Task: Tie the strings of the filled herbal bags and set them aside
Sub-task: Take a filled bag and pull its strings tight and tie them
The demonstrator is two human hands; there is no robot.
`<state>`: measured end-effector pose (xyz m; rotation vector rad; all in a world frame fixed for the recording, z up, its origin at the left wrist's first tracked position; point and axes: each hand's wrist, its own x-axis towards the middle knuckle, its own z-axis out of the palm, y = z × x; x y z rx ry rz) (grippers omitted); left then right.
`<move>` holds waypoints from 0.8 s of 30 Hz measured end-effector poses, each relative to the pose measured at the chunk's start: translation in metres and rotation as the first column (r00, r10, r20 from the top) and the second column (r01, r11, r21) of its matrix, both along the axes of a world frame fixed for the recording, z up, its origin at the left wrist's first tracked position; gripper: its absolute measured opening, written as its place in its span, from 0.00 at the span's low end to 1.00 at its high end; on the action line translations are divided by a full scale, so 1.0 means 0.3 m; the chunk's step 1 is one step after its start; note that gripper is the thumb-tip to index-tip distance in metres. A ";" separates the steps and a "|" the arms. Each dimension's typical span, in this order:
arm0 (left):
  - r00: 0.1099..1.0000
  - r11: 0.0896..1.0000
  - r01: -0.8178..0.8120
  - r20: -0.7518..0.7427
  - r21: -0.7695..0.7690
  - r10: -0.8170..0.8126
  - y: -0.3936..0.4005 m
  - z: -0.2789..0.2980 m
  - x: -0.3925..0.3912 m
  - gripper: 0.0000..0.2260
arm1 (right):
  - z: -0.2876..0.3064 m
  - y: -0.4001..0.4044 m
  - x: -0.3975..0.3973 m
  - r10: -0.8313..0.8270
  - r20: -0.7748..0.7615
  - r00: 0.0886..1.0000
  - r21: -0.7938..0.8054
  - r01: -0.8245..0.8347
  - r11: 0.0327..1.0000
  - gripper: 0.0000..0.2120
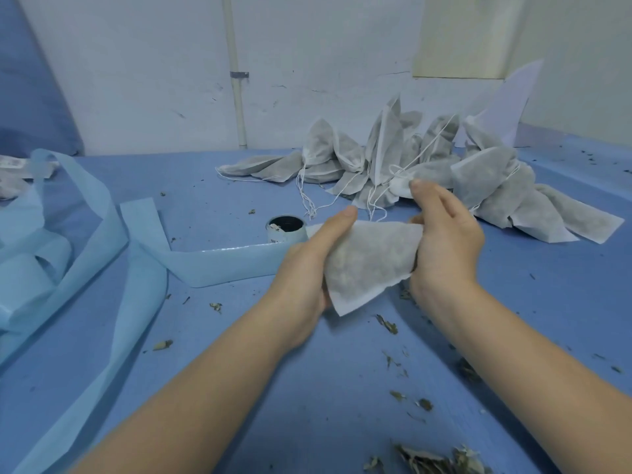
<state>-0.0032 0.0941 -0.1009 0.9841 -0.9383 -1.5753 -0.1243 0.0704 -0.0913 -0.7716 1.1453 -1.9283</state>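
Loose dried leaves (441, 461) litter the near edge of the blue table (307, 388). Further back there's a big pile of tied bags (410, 159) already set aside, so I'd guess plenty is done. Both hands hold one filled bag (367, 265) above the table: left hand (307, 268) grips its bottom, right hand (444, 230) pinches the neck. Can't see its string, so it doesn't look tied yet.

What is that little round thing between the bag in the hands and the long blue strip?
In the head view, a small tape roll sits between the held bag and the blue strip, its dark hollow facing up.
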 end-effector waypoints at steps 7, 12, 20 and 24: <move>0.990 0.997 -0.081 -0.113 0.008 0.081 -0.022 -0.014 0.020 0.06 | -0.017 -0.012 -0.017 0.259 -0.280 0.924 -0.081 -0.292 0.953 0.08; 0.997 0.996 -0.080 0.009 0.033 0.080 -0.040 -0.013 0.063 0.20 | -0.018 0.001 -0.028 0.314 -0.573 0.757 -0.032 -0.404 0.914 0.11; 0.957 0.979 -0.182 0.211 -0.088 0.197 -0.044 -0.026 0.069 0.13 | -0.024 -0.004 -0.050 0.226 -0.788 0.573 -0.034 -0.407 0.913 0.10; 0.966 0.959 -0.227 0.084 -0.169 0.244 -0.054 -0.014 0.086 0.04 | -0.016 -0.013 -0.071 0.285 -0.800 0.528 -0.013 -0.491 0.871 0.05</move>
